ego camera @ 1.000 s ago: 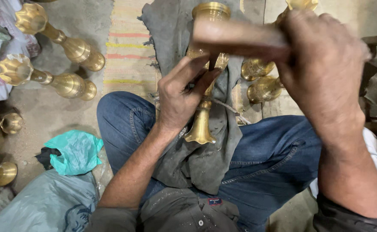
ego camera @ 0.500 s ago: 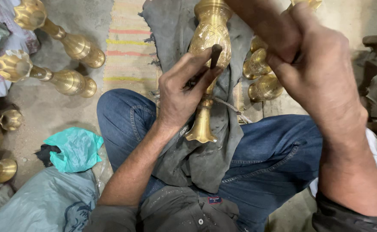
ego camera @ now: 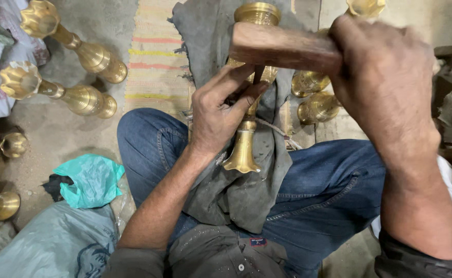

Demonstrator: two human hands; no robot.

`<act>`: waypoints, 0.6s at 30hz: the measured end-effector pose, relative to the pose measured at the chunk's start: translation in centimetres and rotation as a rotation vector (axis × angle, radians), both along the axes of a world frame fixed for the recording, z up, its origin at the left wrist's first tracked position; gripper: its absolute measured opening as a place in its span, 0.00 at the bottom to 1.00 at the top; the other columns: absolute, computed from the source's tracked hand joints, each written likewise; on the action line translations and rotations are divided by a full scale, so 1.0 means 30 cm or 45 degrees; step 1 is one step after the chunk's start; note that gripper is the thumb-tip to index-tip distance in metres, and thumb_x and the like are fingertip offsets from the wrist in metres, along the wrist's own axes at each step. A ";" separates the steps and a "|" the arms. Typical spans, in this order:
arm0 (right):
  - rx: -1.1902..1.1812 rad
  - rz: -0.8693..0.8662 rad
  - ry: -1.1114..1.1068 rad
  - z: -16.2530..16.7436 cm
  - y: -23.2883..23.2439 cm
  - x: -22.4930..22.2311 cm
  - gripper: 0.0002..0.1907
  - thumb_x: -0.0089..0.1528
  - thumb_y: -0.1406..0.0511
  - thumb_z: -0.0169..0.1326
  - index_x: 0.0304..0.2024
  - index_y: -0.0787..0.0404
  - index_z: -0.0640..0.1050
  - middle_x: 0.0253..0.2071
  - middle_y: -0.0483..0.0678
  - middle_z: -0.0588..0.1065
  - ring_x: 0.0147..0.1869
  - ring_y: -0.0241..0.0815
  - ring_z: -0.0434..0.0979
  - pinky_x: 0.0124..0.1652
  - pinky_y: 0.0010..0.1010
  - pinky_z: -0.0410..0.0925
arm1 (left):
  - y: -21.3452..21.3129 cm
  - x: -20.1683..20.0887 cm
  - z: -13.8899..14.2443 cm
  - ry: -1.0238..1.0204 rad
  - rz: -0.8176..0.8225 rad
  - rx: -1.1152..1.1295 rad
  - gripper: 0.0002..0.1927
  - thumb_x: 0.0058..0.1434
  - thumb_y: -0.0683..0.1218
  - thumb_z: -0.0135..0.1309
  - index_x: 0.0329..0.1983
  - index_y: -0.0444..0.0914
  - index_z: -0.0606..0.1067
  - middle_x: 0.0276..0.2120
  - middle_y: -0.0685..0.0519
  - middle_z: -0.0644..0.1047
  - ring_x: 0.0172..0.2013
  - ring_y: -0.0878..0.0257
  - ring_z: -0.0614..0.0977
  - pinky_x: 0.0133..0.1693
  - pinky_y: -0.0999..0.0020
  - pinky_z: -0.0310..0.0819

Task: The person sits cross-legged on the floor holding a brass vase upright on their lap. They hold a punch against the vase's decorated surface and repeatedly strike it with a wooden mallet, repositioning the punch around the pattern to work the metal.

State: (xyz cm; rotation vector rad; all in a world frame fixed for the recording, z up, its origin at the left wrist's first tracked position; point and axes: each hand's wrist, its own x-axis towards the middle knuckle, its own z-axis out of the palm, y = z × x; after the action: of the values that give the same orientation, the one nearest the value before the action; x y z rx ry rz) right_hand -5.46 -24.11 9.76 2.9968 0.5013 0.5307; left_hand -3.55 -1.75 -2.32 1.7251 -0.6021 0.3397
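A tall brass vase (ego camera: 246,139) lies along a grey cloth (ego camera: 246,195) over my lap, flared end toward me. My left hand (ego camera: 223,110) pinches a thin dark tool against the vase's neck. My right hand (ego camera: 385,77) grips a wooden mallet (ego camera: 282,46), whose head sits just above the tool and the vase's upper body. Most of the tool is hidden under my fingers.
Two finished brass vases (ego camera: 76,46) (ego camera: 61,90) lie on the floor at upper left, with smaller brass pieces (ego camera: 2,175) along the left edge. More brass pots (ego camera: 316,95) sit behind my right arm. A teal plastic bag (ego camera: 92,177) lies beside my left knee, near a striped mat (ego camera: 156,62).
The mallet was raised half a second ago and is down over the tool again. My left hand has stayed on the tool and vase.
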 end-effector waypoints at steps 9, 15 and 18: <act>0.264 0.047 0.054 0.003 -0.002 -0.003 0.13 0.65 0.69 0.64 0.46 0.66 0.73 0.36 0.55 0.77 0.44 0.56 0.80 0.43 0.44 0.71 | -0.007 -0.004 -0.002 0.091 0.051 0.034 0.17 0.66 0.43 0.66 0.56 0.35 0.78 0.43 0.50 0.82 0.40 0.63 0.88 0.41 0.68 0.84; 0.182 0.080 0.042 -0.002 -0.017 0.008 0.14 0.66 0.67 0.64 0.48 0.65 0.74 0.36 0.54 0.76 0.41 0.53 0.80 0.44 0.44 0.71 | -0.015 0.009 -0.013 0.125 0.022 0.032 0.17 0.66 0.44 0.66 0.56 0.36 0.78 0.45 0.51 0.82 0.41 0.64 0.88 0.41 0.68 0.86; -0.069 0.080 0.000 0.000 -0.015 0.010 0.14 0.64 0.65 0.66 0.41 0.66 0.74 0.30 0.54 0.76 0.33 0.54 0.79 0.38 0.47 0.70 | -0.009 0.013 -0.023 0.032 -0.032 0.019 0.13 0.68 0.43 0.65 0.55 0.38 0.79 0.48 0.52 0.82 0.45 0.63 0.88 0.46 0.68 0.87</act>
State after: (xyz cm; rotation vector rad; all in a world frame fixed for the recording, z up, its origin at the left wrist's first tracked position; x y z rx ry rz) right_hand -5.16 -24.55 9.75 2.9386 0.6010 0.5125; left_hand -3.15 -2.03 -3.02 1.7324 -0.6089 0.2955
